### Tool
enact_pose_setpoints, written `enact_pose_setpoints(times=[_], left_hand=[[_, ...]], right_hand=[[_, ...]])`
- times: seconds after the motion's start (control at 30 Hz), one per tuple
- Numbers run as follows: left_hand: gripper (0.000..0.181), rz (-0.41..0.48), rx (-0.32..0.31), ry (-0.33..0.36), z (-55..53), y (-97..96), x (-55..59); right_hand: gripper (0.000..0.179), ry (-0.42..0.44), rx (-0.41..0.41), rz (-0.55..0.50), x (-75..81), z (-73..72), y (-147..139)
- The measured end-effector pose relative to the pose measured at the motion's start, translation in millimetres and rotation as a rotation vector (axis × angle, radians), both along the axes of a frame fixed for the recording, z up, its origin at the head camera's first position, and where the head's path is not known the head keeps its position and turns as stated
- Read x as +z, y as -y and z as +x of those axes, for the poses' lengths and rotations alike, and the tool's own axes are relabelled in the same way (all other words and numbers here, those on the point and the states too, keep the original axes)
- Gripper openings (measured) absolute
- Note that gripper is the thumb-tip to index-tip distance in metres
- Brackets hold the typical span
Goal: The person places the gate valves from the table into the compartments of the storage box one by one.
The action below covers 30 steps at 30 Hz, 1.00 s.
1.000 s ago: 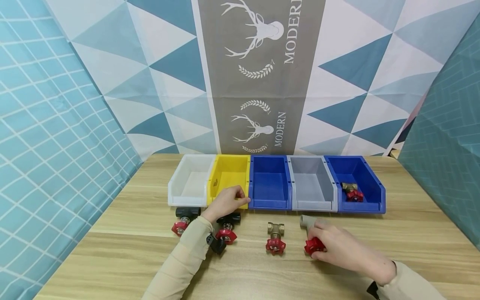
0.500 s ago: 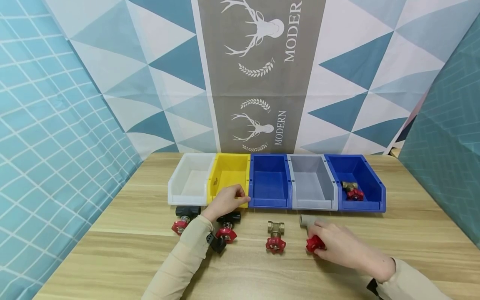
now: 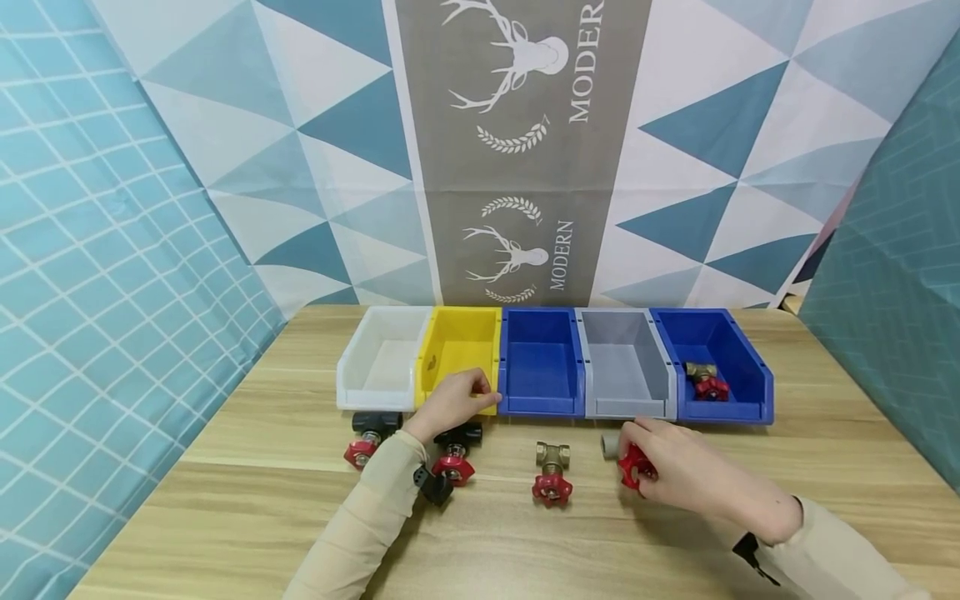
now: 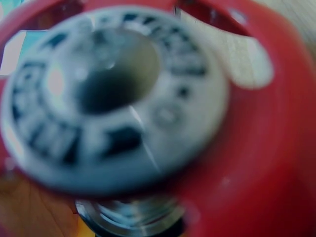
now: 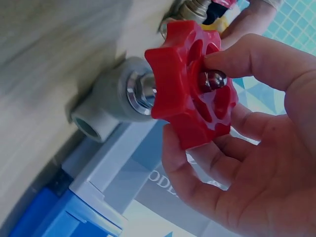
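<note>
My right hand (image 3: 678, 467) grips the red handwheel (image 5: 192, 84) of a grey plastic valve (image 5: 106, 98), fingers around the rim and thumb across its face. In the head view the valve's pipe end shows just in front of the grey bin (image 3: 630, 410). My left hand (image 3: 453, 404) hangs loosely curled at the front rim of the yellow bin (image 3: 457, 333), holding nothing visible. Its forearm passes over a black valve (image 3: 453, 467) with a red handwheel. A blurred red handwheel (image 4: 266, 143) fills the left wrist view.
A second black valve (image 3: 367, 437) lies before the white bin (image 3: 352, 400). A brass valve (image 3: 552, 471) lies in front of the middle blue bin (image 3: 540, 408). The far-right blue bin (image 3: 750, 412) holds another brass valve (image 3: 708, 382). Patterned cloth hangs behind the wooden table (image 3: 525, 558).
My right hand has moved toward the bins with the grey valve, its handwheel rising and tipping toward the grey bin. My left hand has stayed in place.
</note>
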<state>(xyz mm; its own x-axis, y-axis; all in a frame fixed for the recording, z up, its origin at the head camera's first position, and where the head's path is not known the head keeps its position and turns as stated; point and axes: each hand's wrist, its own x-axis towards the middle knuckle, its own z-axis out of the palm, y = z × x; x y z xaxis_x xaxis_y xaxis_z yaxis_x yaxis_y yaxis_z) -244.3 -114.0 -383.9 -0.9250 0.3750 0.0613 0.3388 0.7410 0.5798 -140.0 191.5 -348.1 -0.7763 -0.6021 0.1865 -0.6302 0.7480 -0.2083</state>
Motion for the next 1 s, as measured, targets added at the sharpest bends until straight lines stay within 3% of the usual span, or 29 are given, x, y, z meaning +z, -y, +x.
enact_pose_setpoints(times=[0.3, 0.53, 0.73, 1.0], left_hand=[[0.022, -0.001, 0.005, -0.008, -0.4, 0.5, -1.4], [0.022, 0.005, -0.005, -0.008, 0.7, 0.9, -0.1], [0.021, 0.013, -0.017, -0.032, 1.4, 1.5, -1.2], [0.022, 0.011, -0.004, -0.013, 1.1, 0.4, -0.1]], right_hand=[[0.029, 0.084, -0.067, 0.045, 13.0, -0.7, -2], [0.030, 0.049, -0.062, 0.048, 16.8, -1.4, -3], [0.027, 0.070, -0.054, 0.072, 21.4, -2.4, -4], [0.022, 0.082, -0.085, 0.086, 28.0, -3.1, -5]])
